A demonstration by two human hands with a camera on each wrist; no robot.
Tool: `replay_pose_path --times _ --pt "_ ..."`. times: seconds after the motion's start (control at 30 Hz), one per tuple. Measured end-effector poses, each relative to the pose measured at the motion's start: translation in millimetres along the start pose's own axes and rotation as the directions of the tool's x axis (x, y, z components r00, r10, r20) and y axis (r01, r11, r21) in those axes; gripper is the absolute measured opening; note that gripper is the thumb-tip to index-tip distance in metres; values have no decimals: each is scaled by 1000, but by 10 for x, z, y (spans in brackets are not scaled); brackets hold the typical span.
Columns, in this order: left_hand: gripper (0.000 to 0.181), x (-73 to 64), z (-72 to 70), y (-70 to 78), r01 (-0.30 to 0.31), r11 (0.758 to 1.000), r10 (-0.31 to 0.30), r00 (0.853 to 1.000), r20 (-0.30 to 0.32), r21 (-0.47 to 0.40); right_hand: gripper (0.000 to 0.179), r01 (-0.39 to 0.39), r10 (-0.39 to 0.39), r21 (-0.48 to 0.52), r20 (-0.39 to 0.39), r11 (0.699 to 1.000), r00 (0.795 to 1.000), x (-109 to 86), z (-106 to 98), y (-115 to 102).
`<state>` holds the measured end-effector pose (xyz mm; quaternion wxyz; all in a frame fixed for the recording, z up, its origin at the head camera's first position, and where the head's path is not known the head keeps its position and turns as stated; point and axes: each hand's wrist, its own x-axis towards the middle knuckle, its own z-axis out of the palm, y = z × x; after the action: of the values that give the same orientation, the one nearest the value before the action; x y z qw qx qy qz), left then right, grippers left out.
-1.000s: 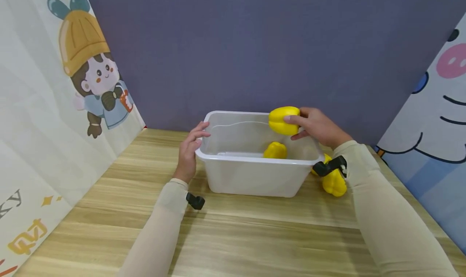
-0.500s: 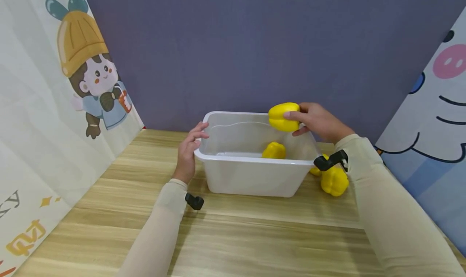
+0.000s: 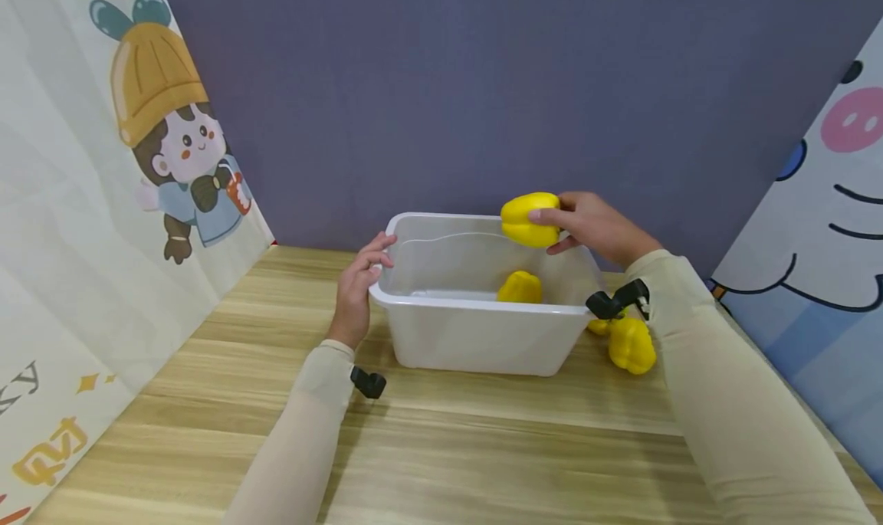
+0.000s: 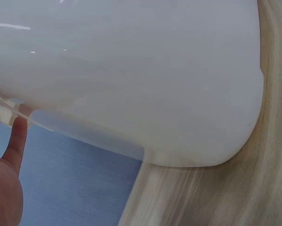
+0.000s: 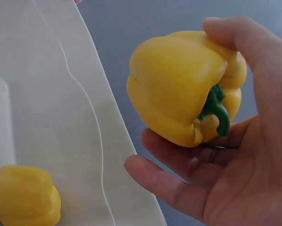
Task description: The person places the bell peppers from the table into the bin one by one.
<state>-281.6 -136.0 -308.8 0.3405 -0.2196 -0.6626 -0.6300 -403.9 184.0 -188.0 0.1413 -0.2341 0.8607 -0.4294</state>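
My right hand (image 3: 602, 226) holds a yellow bell pepper (image 3: 526, 220) above the right back part of a white plastic bin (image 3: 476, 339). In the right wrist view, thumb and fingers lie around the pepper, its green stem (image 5: 216, 110) turned toward the palm. A second yellow bell pepper (image 3: 520, 287) lies inside the bin, toward the right. My left hand (image 3: 355, 291) grips the bin's left rim, its fingertips over the edge. The left wrist view shows part of that hand (image 4: 6, 183) at the rim, beside the bin's outer wall.
More yellow bell peppers (image 3: 632, 346) lie on the wooden table (image 3: 441, 448) right of the bin, partly hidden by the right wrist's black camera mount (image 3: 616, 300). A grey-blue panel (image 3: 448, 88) stands close behind. Printed cloth walls (image 3: 62, 203) flank both sides.
My right hand has risen slightly and shifted a little left with the bell pepper. My left hand stays on the rim, and the bin and other peppers keep their places.
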Motion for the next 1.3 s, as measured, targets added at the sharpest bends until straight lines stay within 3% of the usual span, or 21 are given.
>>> replay_pose_path --times 0.9,1.3 --pt "22 17 -4 32 -6 1000 6 1000 4 6 76 -29 29 -137 3 990 1000 252 88 -51" --pt "21 13 2 17 -14 1000 14 1000 -3 -10 78 -36 39 -136 20 990 999 325 143 -77"
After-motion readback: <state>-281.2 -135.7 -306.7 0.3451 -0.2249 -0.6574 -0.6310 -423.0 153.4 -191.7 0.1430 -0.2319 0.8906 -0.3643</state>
